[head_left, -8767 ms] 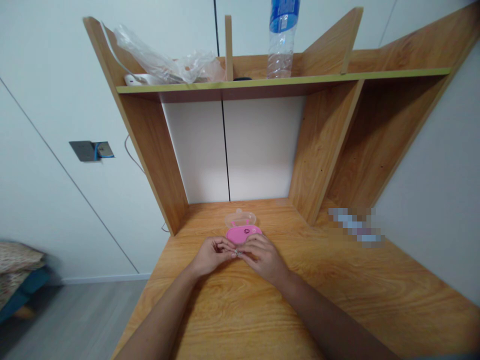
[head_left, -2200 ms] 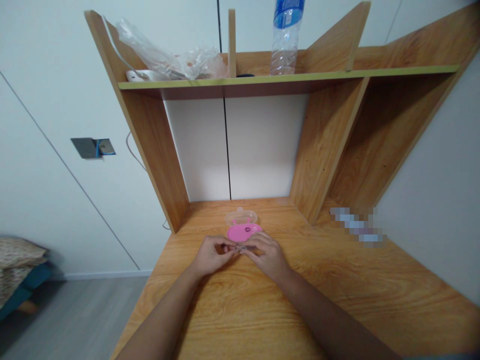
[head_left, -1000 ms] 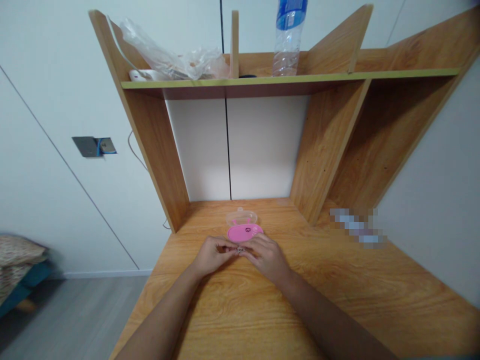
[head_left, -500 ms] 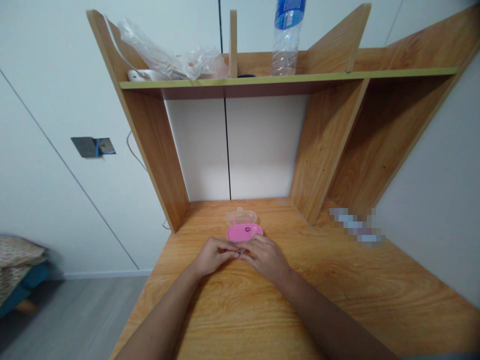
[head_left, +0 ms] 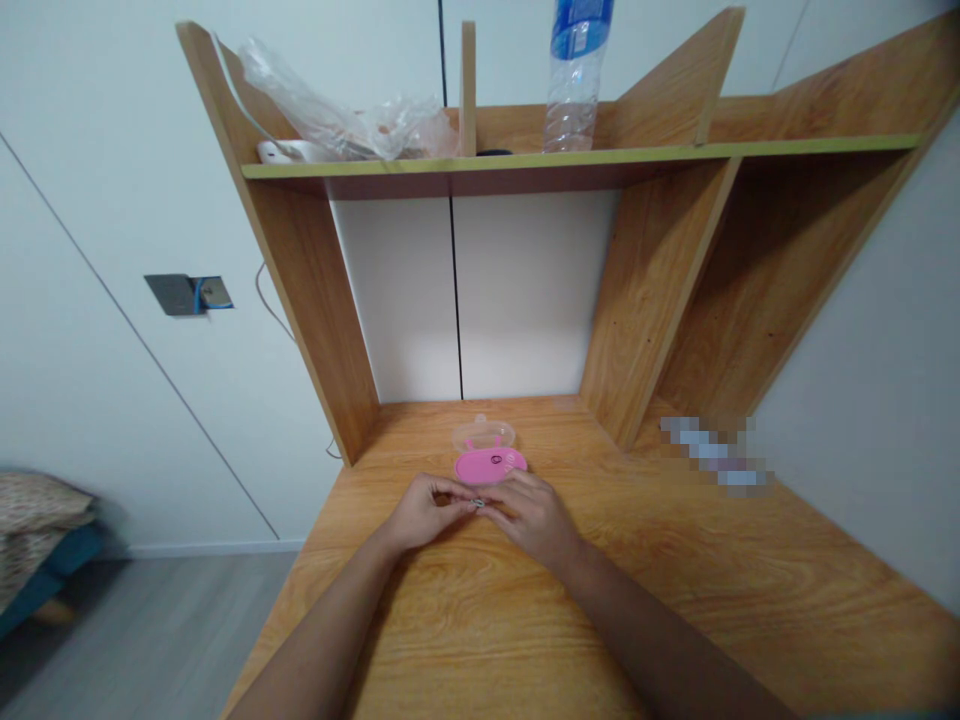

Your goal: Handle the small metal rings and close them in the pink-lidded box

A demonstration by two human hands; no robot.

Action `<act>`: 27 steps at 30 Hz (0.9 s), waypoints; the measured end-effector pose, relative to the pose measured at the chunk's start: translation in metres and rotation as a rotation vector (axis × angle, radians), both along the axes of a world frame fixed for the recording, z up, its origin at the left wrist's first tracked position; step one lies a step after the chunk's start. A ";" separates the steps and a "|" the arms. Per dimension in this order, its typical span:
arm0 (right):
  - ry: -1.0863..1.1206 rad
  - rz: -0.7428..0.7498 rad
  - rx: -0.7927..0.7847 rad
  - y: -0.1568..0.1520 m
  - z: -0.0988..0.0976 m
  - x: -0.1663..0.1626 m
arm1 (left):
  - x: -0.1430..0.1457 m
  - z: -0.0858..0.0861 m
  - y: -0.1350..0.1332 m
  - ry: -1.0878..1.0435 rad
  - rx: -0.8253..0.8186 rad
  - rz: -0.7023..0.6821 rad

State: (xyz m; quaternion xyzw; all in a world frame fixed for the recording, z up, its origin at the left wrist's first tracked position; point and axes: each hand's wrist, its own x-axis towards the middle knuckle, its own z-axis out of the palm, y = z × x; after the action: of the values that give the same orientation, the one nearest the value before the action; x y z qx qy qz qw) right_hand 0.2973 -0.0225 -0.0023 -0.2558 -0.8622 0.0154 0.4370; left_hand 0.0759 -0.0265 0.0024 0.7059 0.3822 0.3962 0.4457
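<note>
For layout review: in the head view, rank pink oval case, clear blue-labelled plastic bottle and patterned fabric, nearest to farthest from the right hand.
1. Pink oval case, beyond the right hand
2. Plastic bottle, upper shelf
3. Patterned fabric, far left

I can read no word, brand or number anywhere in front of me. The bottle [head_left: 572, 105] up on the shelf [head_left: 517, 160] wears a blue label [head_left: 581, 22] with a small paler patch on it, but its print is too small for me to make out. On the pink case [head_left: 472, 468] I see a dark ring [head_left: 496, 460] and some pale marks [head_left: 513, 458], none legible to me. The strip [head_left: 712, 455] on the desk [head_left: 465, 620] is pixelated, so any lettering there is hidden.
</note>
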 end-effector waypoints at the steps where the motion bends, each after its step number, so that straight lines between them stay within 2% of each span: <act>1: 0.008 0.007 -0.001 0.000 0.000 0.000 | -0.001 0.000 0.000 -0.008 -0.001 0.006; 11: 0.103 0.059 -0.021 0.002 -0.001 -0.001 | -0.002 -0.001 0.000 -0.048 -0.047 -0.018; 18: 0.102 0.109 -0.020 0.003 -0.001 -0.001 | -0.001 -0.002 0.002 -0.090 -0.046 0.035; 27: 0.106 0.137 -0.013 0.002 -0.004 -0.002 | 0.000 -0.005 0.004 -0.106 -0.060 0.028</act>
State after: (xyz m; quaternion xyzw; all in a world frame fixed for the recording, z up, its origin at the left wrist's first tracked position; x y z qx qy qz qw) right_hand 0.2951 -0.0201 -0.0063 -0.1980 -0.8533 0.0643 0.4782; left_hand 0.0761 -0.0228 -0.0031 0.6650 0.3794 0.4276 0.4807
